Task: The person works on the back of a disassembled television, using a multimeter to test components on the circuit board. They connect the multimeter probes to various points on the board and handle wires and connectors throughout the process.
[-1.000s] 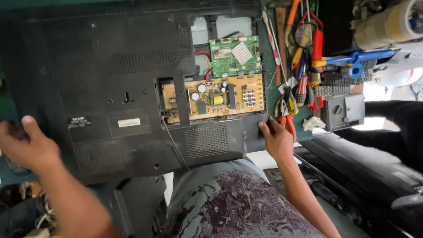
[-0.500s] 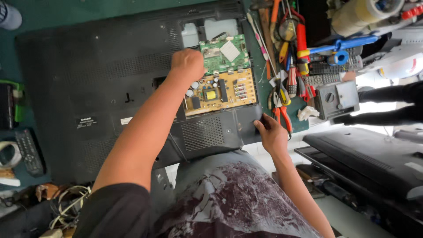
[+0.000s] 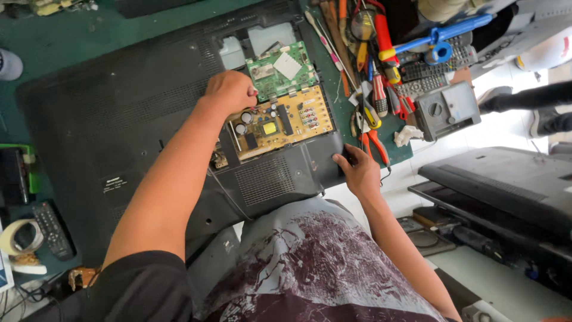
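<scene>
Head view: the television back cover [image 3: 119, 119] lies on the bench with its boards already bared, left hand [image 3: 229, 92] fisted over the yellow board [image 3: 280, 122], right hand [image 3: 357, 170] pressing the cover's edge, fingers spread.

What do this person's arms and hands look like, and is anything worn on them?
Both hands, left hand and right hand, are bare: no gloves, rings or watch show. The left arm has a short black sleeve at the shoulder; the right forearm is uncovered.
</scene>
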